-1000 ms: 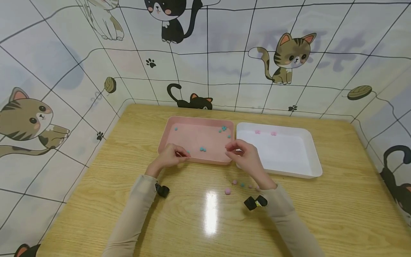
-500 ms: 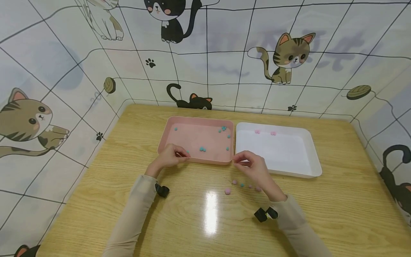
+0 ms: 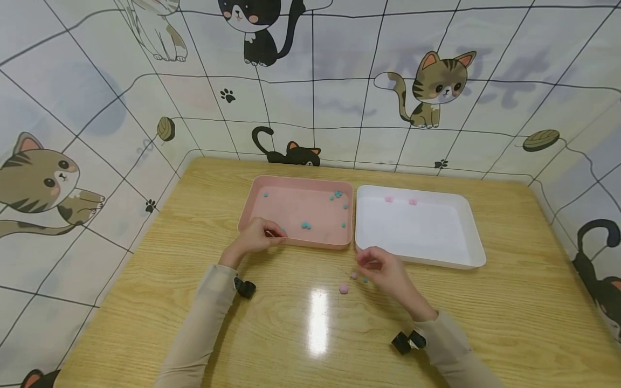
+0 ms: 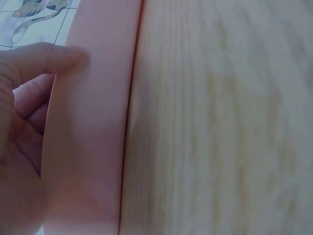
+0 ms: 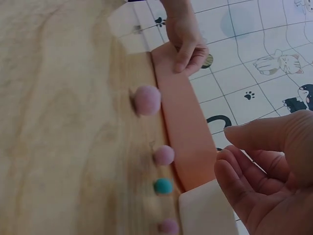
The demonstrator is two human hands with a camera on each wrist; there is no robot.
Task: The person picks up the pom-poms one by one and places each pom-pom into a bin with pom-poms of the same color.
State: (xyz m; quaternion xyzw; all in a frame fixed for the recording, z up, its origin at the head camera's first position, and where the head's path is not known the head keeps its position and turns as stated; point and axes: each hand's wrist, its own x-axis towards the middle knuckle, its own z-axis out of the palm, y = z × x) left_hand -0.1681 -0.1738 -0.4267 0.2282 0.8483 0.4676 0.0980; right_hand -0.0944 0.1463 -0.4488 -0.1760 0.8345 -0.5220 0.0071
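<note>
My left hand (image 3: 257, 235) grips the near wall of the pink tray (image 3: 320, 244), at its left part. In the left wrist view the thumb (image 4: 73, 58) lies on the wall's outer face, and the other fingers are behind the wall. My right hand (image 3: 390, 272) hovers before the white tray (image 3: 436, 261), fingers loosely bent and nothing between them. Under and beside it on the table lie small pom-poms: a larger pink pom-pom (image 5: 147, 100), smaller pink ones and a teal pom-pom (image 5: 163, 185). The right hand hides some of these in the head view.
Several teal pom-poms (image 3: 304, 225) lie scattered in the pink tray. Two pink pieces (image 3: 413, 202) are near the far wall of the white tray, which stands close beside the pink one. The wooden table (image 3: 271, 334) meets a cat-patterned cloth (image 3: 339, 102) behind.
My right hand has moved from over the pink tray's right end back toward the pom-poms on the table. A teal pom-pom now shows where it was. My left hand has stayed put.
</note>
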